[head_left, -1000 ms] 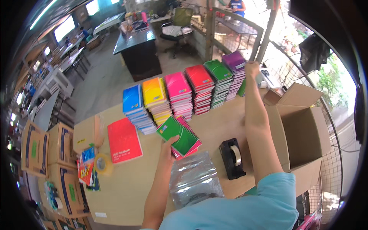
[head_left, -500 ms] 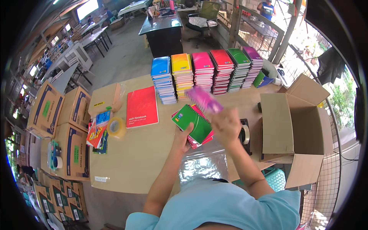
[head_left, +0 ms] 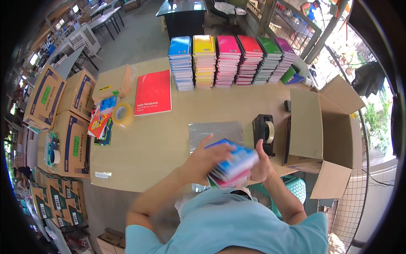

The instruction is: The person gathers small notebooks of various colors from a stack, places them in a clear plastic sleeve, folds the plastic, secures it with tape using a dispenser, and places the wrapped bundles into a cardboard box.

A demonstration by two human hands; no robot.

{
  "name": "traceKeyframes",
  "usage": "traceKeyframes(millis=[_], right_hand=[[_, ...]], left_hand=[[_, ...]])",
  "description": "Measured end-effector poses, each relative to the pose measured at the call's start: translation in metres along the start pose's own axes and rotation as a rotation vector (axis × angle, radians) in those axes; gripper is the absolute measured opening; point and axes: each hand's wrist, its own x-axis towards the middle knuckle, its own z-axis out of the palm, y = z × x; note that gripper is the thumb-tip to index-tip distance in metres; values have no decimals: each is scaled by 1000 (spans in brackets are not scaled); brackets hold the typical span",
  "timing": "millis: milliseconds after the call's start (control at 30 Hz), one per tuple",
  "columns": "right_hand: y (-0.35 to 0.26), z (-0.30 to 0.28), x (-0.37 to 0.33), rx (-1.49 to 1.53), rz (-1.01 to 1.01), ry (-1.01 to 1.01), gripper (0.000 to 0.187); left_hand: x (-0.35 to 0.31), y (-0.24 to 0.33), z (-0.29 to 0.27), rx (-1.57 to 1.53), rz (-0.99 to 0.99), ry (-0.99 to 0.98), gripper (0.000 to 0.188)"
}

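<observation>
A small bundle of spiral notebooks [head_left: 237, 163], blue cover on top and pink and green edges beneath, is held tilted near my body and is blurred by motion. My left hand [head_left: 205, 161] grips it from the left, fingers lying across the blue cover. At the opposite side, my right hand [head_left: 263, 165] holds the bundle's right edge, thumb pointing up. Just beyond the bundle a clear plastic bag [head_left: 215, 129] lies flat on the table. A black tape dispenser [head_left: 263, 131] with a roll of tape stands beside my right hand.
Several notebook stacks [head_left: 205, 63], sorted by colour, line the table's far edge. A red notebook [head_left: 153, 93], a clear tape roll [head_left: 122, 114] and small packets [head_left: 99, 122] lie left. Closed cartons [head_left: 69, 139] stand at the left edge; an open carton [head_left: 306, 127] stands right.
The green-topped bundle and the purple notebook from my right hand are now one blue-topped bundle, drawn closer to my body between both hands. The plastic bag beyond now shows. My view has tilted down.
</observation>
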Motion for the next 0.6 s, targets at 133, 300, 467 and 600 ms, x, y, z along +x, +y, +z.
traceKeyframes(millis=[133,300,467,600], right_hand=[[7,-35,7,-551,51,329,85],[11,-101,8,-592,-373,363,80],[-9,-148,56,-1405,-827,345,103],[-1,-154,88,-1161,-877,308,129]], left_hand=[[6,32,7,951,696,-334,93],[-7,-27,8,430,-206,77,92],[-11,-111,39,2,-328,154,112],[-29,-167,63,-39,-254,440,117]])
